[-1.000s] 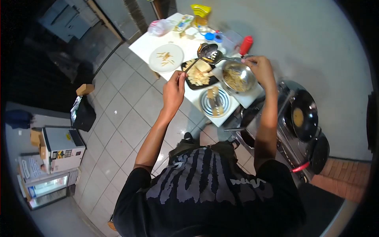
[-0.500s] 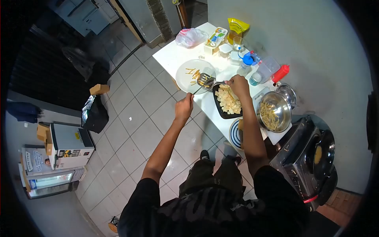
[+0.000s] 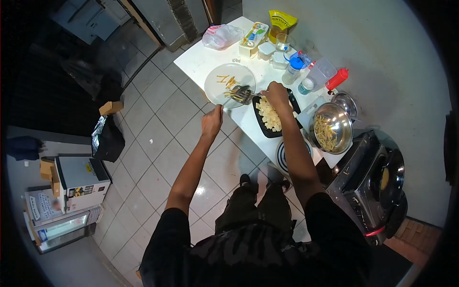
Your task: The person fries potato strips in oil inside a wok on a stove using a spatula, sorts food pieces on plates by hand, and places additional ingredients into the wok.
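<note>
Over a white plate (image 3: 215, 76) with pale brown fry-like strips (image 3: 230, 81), two utensils meet. My left hand (image 3: 212, 122) is closed round the thin handle of a dark slotted spatula (image 3: 243, 90). My right hand (image 3: 276, 97), also closed, grips a metal spoon (image 3: 247, 98) whose bowl lies against the spatula's head. Some strips appear caught between the two heads, though details are small. Below my right hand sits a black tray (image 3: 273, 134) filled with pale cut pieces (image 3: 268, 115), partly hidden by my hand and forearm.
A steel bowl (image 3: 345, 124) of pale strips stands right of the tray, near a stove (image 3: 361, 191) with a black pan (image 3: 395, 170). Along the wall are a red squeeze bottle (image 3: 338, 79), a blue-lidded jar (image 3: 292, 71), tubs (image 3: 266, 50) and a yellow pouch (image 3: 282, 21).
The spoon and spatula heads have come closer together, now overlapping over the strips on the plate. The whole view has shifted slightly.
</note>
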A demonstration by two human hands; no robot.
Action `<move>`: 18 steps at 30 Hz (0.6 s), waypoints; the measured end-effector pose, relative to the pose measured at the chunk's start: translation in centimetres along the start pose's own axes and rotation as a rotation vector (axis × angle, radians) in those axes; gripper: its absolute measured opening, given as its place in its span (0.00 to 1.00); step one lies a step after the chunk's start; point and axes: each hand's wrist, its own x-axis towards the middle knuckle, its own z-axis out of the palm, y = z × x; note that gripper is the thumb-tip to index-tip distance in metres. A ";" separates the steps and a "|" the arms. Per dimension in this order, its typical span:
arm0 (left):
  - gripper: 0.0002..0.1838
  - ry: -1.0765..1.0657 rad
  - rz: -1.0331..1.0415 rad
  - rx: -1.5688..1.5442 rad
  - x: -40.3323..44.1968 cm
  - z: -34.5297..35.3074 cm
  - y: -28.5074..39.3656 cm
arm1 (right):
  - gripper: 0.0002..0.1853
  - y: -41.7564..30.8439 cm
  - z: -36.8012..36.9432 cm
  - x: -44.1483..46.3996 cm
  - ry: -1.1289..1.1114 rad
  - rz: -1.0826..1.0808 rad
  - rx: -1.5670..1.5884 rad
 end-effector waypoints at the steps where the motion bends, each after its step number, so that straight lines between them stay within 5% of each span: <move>1: 0.09 -0.001 0.003 0.001 -0.2 0.0 0.0 | 0.20 0.0 -0.1 0.2 0.000 0.007 0.003; 18: 0.08 -0.074 0.084 0.031 -1.0 0.1 -1.3 | 0.18 0.1 -0.6 0.1 -0.030 0.063 -0.042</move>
